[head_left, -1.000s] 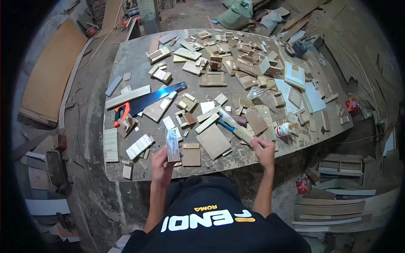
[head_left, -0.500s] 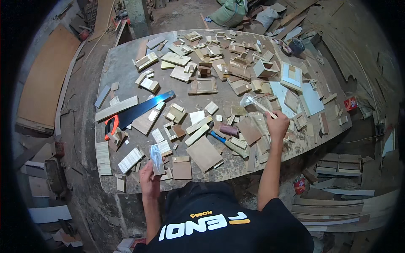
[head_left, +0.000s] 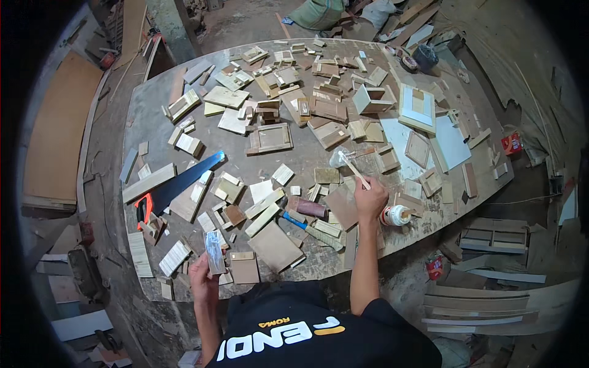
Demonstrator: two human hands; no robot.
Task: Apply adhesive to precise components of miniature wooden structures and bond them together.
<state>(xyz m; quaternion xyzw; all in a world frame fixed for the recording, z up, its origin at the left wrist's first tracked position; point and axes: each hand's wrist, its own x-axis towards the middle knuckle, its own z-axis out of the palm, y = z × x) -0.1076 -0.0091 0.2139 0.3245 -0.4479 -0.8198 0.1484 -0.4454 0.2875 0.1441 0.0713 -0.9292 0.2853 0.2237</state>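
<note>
In my left hand (head_left: 201, 273), near the table's front edge, the fingers pinch a small flat wood block (head_left: 215, 253) whose upper face is smeared with a whitish, wet-looking coat. My right hand (head_left: 370, 199) is closed round a thin pale stick (head_left: 356, 173). The far end of that stick meets a crumpled clear plastic piece (head_left: 338, 157) holding something white; whether it is a bag or a cup I cannot tell. Beside my right wrist stands an open white jar (head_left: 397, 214). A sandpaper roll (head_left: 310, 208) and a blue-handled brush (head_left: 313, 230) lie between my hands.
A handsaw (head_left: 184, 184) with an orange handle lies at the left. Small wooden blocks and panel assemblies cover much of the table (head_left: 144, 110). A framed panel (head_left: 417, 109) rests on a white board (head_left: 451, 144) at the right. A dark pot (head_left: 425, 56) stands at the far right.
The view has shifted, so the table's things appear further left. My right hand has drawn back slightly with the stick, and the white jar beside its wrist now shows. Both hands keep their holds.
</note>
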